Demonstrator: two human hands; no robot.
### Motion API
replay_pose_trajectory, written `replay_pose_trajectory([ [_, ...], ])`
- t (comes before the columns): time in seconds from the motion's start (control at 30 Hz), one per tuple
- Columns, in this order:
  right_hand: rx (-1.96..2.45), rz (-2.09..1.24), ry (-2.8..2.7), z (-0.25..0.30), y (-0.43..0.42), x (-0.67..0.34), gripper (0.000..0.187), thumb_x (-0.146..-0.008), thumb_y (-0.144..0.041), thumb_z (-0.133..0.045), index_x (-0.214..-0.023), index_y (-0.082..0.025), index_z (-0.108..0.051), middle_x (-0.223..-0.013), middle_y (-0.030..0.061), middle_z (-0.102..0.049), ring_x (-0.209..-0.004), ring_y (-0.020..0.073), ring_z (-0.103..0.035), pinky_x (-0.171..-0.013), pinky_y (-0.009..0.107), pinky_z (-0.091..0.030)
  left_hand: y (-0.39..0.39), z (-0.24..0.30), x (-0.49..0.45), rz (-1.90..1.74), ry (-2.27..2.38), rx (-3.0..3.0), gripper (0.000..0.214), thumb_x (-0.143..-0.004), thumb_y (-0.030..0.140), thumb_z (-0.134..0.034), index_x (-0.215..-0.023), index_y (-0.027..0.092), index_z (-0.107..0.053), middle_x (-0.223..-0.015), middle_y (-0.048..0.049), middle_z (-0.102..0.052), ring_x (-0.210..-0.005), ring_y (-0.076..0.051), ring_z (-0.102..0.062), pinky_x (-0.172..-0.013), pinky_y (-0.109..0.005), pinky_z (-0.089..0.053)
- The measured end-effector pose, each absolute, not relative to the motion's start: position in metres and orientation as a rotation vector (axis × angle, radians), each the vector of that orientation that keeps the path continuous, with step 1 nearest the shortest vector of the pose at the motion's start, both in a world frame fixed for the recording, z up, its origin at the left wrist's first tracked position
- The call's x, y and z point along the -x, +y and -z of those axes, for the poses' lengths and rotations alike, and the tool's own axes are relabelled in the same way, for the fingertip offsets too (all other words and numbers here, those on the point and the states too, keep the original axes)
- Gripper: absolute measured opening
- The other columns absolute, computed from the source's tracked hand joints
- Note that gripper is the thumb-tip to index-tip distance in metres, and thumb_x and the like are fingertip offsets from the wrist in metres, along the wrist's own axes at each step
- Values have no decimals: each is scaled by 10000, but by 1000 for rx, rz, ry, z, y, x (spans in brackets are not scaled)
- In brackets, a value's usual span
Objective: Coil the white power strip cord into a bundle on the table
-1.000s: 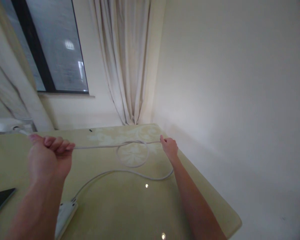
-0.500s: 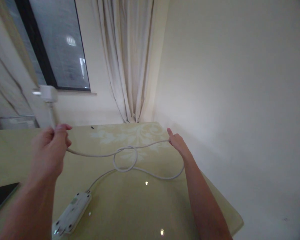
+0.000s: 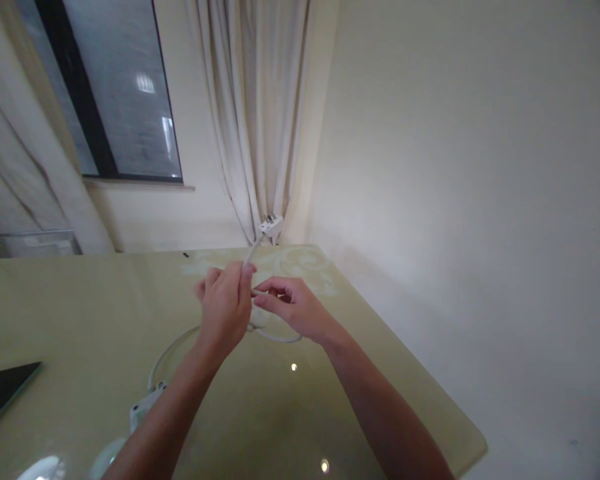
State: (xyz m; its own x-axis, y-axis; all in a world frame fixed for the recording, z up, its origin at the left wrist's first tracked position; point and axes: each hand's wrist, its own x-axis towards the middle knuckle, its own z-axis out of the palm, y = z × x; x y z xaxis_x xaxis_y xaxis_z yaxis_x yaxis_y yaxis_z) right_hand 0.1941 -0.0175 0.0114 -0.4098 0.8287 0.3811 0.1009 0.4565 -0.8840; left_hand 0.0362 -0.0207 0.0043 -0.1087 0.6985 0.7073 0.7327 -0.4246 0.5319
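My left hand (image 3: 226,301) is closed around a white power cord (image 3: 173,345) near its plug end. The white plug (image 3: 272,227) sticks up above that hand, its prongs pointing up and away. Close beside it, my right hand (image 3: 296,305) pinches the cord between thumb and fingers. Part of the cord curves below both hands, and its loop is mostly hidden behind them. At the lower left the cord runs into a white power strip (image 3: 141,408), partly covered by my left forearm.
A glossy yellow-green table (image 3: 90,320) lies under everything. On its left edge is a dark flat object (image 3: 5,390); a tiny black item (image 3: 185,255) lies near the far edge. Beyond are a curtain (image 3: 260,120), a window (image 3: 125,87) and a wall (image 3: 455,200) along the right.
My hands, held wide apart before, have come together over the middle of the table. The plug has moved right with my left hand, and the power strip has shifted slightly.
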Motion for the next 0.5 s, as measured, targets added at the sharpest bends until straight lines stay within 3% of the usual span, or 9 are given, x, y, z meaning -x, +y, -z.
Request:
replay_pose_trajectory([
  [0.1, 852, -888, -1917, -11, -18, -199, 188, -875, -300, -713, -1042, -232, -766, -669, -52, -546, -591, 114, -427, -591, 246, -341, -14, -6, -19, 1507, -1651, 2267, 469, -1025, 439, -398, -689, 233, -651, -626, -35, -645, -730, -238, -596, -742, -343, -402],
  [0.2, 997, -560, -1943, -9, -7, -213, 264, -809, -97, -631, -987, -246, -756, -614, -64, -508, -584, 126, -448, -630, 257, -347, -4, -7, 5, 1651, -1789, 2342, 557, -987, 548, -426, -543, 228, -528, -484, 2, -500, -514, -183, -494, -544, -297, -333],
  [0.33, 1111, -253, -1804, -8, 13, -234, 272, -814, -82, -581, -984, -234, -728, -693, -27, -577, -650, 159, -508, -683, 275, -372, -1, -15, 33, 2150, -2097, 1857, 518, -963, 580, -499, -603, 209, -526, -454, 54, -370, -432, -120, -338, -445, -265, -226],
  [0.5, 1304, -54, -1726, -13, 22, -256, 211, -927, -194, -552, -1070, -226, -704, -766, 7, -627, -669, 172, -528, -688, 291, -366, -5, -36, 61, 2747, -2043, 1354, 348, -958, 435, -553, -713, 213, -445, -535, 76, -416, -424, -71, -290, -396, -216, -196],
])
